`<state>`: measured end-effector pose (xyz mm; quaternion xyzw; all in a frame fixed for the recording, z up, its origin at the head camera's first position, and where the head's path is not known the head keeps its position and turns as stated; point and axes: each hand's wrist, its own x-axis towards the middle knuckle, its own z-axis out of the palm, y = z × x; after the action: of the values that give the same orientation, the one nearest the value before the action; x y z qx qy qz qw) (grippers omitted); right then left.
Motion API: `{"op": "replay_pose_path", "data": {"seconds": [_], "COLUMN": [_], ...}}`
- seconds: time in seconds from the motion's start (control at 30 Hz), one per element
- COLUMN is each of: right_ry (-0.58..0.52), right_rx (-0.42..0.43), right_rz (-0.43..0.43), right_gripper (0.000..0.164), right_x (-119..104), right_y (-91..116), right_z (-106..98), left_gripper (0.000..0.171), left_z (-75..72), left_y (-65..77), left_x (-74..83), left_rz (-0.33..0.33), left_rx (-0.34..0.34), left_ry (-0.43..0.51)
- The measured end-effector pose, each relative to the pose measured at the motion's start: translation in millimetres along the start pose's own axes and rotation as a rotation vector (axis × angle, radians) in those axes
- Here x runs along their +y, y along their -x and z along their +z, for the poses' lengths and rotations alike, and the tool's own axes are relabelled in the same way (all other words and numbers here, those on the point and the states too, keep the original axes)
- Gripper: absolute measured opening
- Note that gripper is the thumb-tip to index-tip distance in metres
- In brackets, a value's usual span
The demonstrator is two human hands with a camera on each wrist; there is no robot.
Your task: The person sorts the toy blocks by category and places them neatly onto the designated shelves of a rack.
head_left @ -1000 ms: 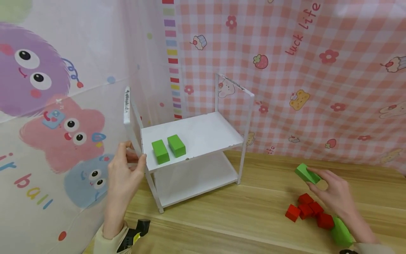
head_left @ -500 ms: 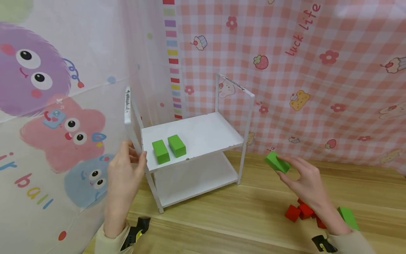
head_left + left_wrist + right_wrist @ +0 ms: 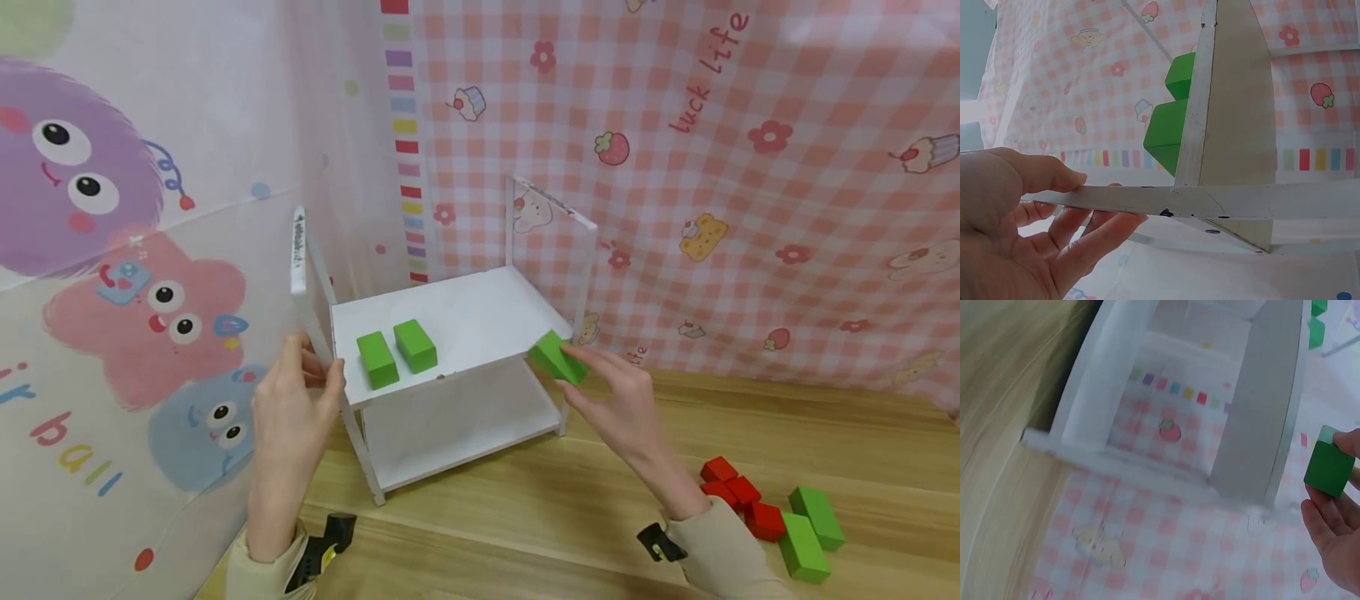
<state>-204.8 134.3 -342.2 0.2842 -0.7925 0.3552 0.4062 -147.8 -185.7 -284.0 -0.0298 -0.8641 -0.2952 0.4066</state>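
A white two-tier shelf point(image 3: 480, 321) stands on the wooden surface. My left hand point(image 3: 296, 408) grips its left front post point(image 3: 1116, 200), thumb on one side and fingers on the other in the left wrist view. With thumb and fingers my right hand point(image 3: 618, 400) pinches a green block point(image 3: 557, 357), held tilted at the right front corner of the upper tier. The same green block point(image 3: 1330, 464) shows between the fingertips in the right wrist view. Two more green blocks, a left one point(image 3: 377, 360) and a right one point(image 3: 415, 345), lie side by side on the upper tier's left end.
Several red blocks point(image 3: 738, 492) lie clustered on the wooden surface point(image 3: 525, 533) at the right. Beside them are two green blocks point(image 3: 804, 546). A pink checked curtain point(image 3: 675, 208) hangs behind the shelf, and a cartoon-print sheet point(image 3: 150, 333) hangs at the left.
My right hand has carried the green block leftward from above the red blocks to the shelf's right front corner. The left hand has stayed on the post.
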Motion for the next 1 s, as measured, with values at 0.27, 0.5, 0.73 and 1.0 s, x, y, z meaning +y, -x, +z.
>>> {"op": "replay_pose_path", "data": {"seconds": [0.27, 0.5, 0.73, 1.0], "right_ry": [-0.064, -0.068, 0.002, 0.087], "right_rx": [0.008, -0.036, -0.117, -0.135], "right_rz": [0.014, 0.11, 0.178, 0.151], "right_gripper": [0.034, 0.031, 0.03, 0.029], "right_x": [-16.8, -33.0, -45.8, -55.0], "right_y": [-26.4, -44.9, -56.5, -61.3], "right_z": [37.7, 63.2, 82.0, 94.6], "left_gripper": [0.021, 0.021, 0.023, 0.022], "left_z": [-0.8, 0.0, 0.3, 0.1], "left_y": [0.3, 0.1, 0.2, 0.1], "left_x": [1.0, 0.9, 0.0, -0.4], "left_rz": [-0.012, -0.006, 0.002, 0.005], "left_rx": [0.002, 0.002, 0.0, 0.011], "left_ry": [-0.001, 0.0, 0.001, -0.003]}}
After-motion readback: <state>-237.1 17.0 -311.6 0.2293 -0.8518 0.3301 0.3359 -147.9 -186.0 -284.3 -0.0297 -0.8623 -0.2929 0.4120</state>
